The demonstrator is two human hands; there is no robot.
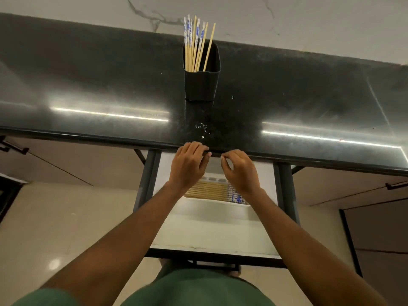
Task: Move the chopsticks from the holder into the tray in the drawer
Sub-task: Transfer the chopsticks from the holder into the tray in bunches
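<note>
Across the upper half of our view ran the dark speckled desk (88, 89), its polished top catching long strips of light, with a pale marbled wall (287, 16) behind it. Below its front edge the white drawer (212, 235) stood pulled out toward us on dark rails, over a beige tiled floor (55, 217). Inside the drawer sat a white tray (212, 208), and in its far compartment we saw a row of chopsticks in the tray (209, 191) lying flat side by side, their blue-and-white patterned ends toward our right. On the desk, set back from the edge and roughly in line with the drawer, stood the black holder (202, 85), upright, with several more chopsticks in the holder (195, 43) leaning together against its left side, patterned ends up, and one plain stick tilted apart to the right. Our left hand (187, 166) hovered above the back of the drawer just under the desk edge, fingers curled inward; our right hand (240, 171) was just beside it, thumb and forefinger pinched close. We could not tell whether either hand grasped a chopstick, since nothing showed clearly between the fingers. The two hands nearly touched at the fingertips.
</note>
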